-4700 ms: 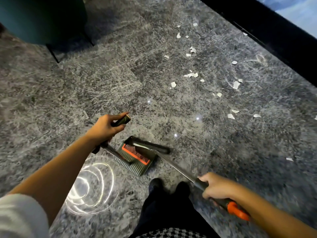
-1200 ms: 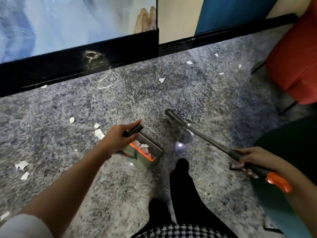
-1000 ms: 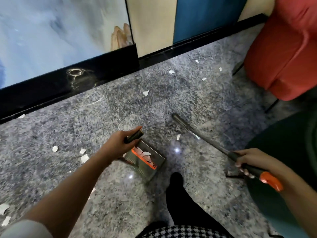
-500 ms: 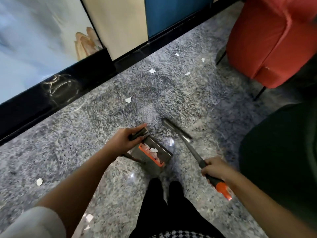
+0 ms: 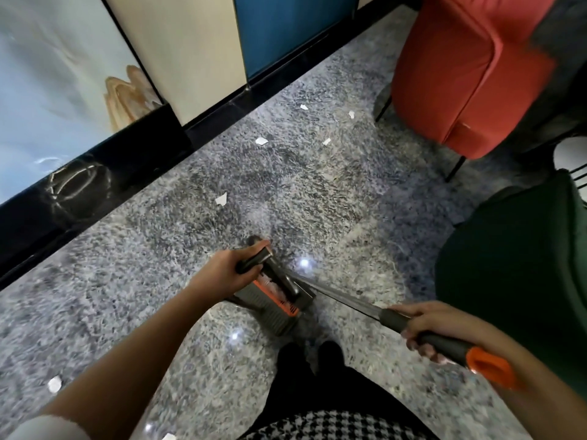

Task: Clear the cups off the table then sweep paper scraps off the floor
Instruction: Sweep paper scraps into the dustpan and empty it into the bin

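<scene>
Five paper scraps lie ahead on the speckled grey floor, strung out between the black skirting and the red chair. Two more sit near the left arm. Half a second ago the broom head stood on the floor just beyond the dustpan, with a scrap lying beside it. Now the head lies across the pan's orange-edged mouth and that scrap is gone from the floor, so it has most likely been drawn in.

The left hand is curled round the dustpan handle and holds the pan down on the floor. The right hand grips the broom handle just above its orange end, beside the green chair.

No cups or table show, so the work is probably in its sweeping half. One stroke looks finished, and the scraps farther ahead call for moving pan and broom forward.
</scene>
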The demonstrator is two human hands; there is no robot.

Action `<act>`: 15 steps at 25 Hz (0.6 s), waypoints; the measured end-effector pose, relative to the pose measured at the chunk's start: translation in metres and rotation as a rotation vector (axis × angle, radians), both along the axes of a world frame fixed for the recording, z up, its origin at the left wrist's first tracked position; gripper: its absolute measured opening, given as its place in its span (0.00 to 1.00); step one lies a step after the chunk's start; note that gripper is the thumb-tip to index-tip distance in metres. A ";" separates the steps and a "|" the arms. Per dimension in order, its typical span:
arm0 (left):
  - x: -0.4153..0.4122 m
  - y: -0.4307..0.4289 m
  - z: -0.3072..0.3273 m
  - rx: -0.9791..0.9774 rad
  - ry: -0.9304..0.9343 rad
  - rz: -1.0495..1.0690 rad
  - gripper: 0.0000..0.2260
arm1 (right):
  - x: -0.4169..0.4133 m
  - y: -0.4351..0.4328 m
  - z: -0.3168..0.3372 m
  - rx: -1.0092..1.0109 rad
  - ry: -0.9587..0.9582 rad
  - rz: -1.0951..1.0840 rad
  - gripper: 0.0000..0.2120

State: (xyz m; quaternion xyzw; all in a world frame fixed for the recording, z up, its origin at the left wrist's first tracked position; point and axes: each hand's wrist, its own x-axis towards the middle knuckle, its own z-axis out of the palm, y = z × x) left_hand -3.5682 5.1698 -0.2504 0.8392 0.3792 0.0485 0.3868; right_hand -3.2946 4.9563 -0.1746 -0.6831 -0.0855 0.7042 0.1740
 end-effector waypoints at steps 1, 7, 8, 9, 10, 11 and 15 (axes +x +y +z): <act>0.001 0.007 -0.001 -0.002 -0.007 -0.002 0.19 | 0.000 0.003 0.004 0.014 -0.012 0.005 0.27; 0.031 0.055 0.002 0.024 -0.058 0.064 0.20 | 0.030 0.057 0.007 0.072 -0.118 0.024 0.15; 0.040 0.066 0.002 0.026 -0.078 0.075 0.20 | 0.045 0.072 0.002 0.066 -0.139 -0.001 0.10; 0.050 0.079 0.002 0.027 -0.088 0.081 0.20 | 0.062 0.089 -0.002 0.063 -0.166 -0.024 0.06; 0.062 0.094 0.002 0.030 -0.089 0.080 0.21 | 0.082 0.106 -0.008 0.062 -0.193 -0.040 0.05; 0.076 0.111 0.001 0.033 -0.084 0.078 0.22 | 0.103 0.123 -0.014 0.060 -0.216 -0.052 0.05; 0.138 0.180 -0.002 0.039 -0.086 0.171 0.19 | 0.196 0.195 -0.034 0.041 -0.312 -0.105 0.08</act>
